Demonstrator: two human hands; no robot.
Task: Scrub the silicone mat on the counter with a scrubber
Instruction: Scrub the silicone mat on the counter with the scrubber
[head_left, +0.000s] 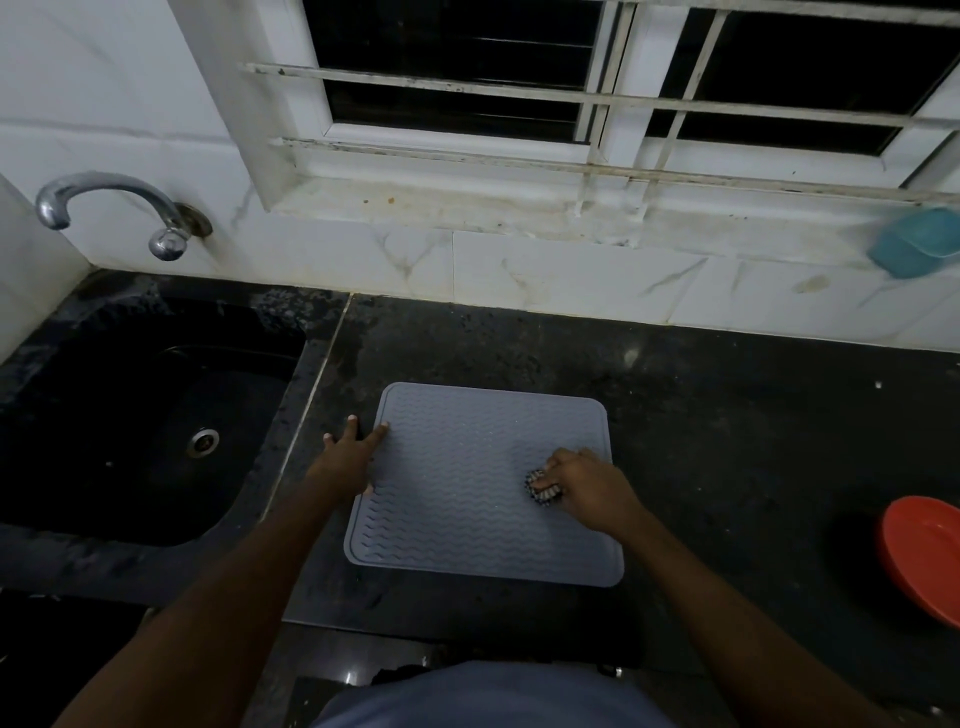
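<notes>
The silicone mat (467, 499) lies flat on the table (727, 415), close to the near edge and just right of the sink (244, 358). It is grey, square with rounded corners, has a raised border, and carries a wavy ribbed pattern.

Handling, as judged from its look:
- The mat is thin, light and limp. It does not hold its shape if lifted by one corner.
- Silicone grips a dry surface, but on the polished dark stone it is likely to slide under sideways scrubbing strokes, more so if wet.
- It is not fragile and tolerates firm pressure.
- The ribs can trap dirt, so strokes along the grooves are advisable.

Hold points: pin the mat down at an edge, away from the area being scrubbed. Do not pinch or lift it.

The left hand (353, 457) has straight, spread fingers. It presses on the left edge of the mat, with some fingertips on the table beside it. The right hand (589, 491) has fingers curled around the scrubber (543, 488), a small dark ridged pad, and bears it on the mat near the right edge.

Farther out, a red bowl (924, 556) sits at the right edge of the table, well apart from the mat. A chrome tap (104, 208) projects from the wall above the sink.
</notes>
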